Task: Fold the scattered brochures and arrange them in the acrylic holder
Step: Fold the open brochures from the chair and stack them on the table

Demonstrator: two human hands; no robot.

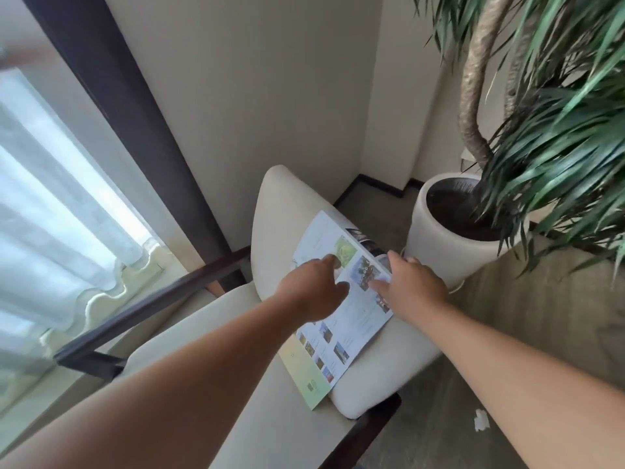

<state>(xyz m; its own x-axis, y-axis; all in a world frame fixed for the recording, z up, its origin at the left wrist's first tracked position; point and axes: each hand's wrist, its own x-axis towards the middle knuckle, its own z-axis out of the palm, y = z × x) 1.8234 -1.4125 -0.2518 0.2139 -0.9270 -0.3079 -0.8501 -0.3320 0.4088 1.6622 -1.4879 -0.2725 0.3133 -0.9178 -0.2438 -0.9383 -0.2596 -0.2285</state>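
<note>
- An unfolded brochure (353, 321) lies open on the cream seat of a chair (382, 367), running from near to far, with its near green panel hanging just over the seat's edge.
- The left hand (313, 289) rests on the page's left side with its fingers stretched out and pressing down, not curled.
- The right hand (414, 286) is at the far right edge: its thumb lies on the page and its fingers reach over the rim, apparently pinching it.
- The paper looks thin, light and floppy, with a slick glossy face. It is best lifted by an edge and creased along its printed panel lines.
- Small photos, a green map and a square code show, but no words are legible.
- No holder is in view.
- A white plant pot (436, 245) stands to the right of the chair.
</note>
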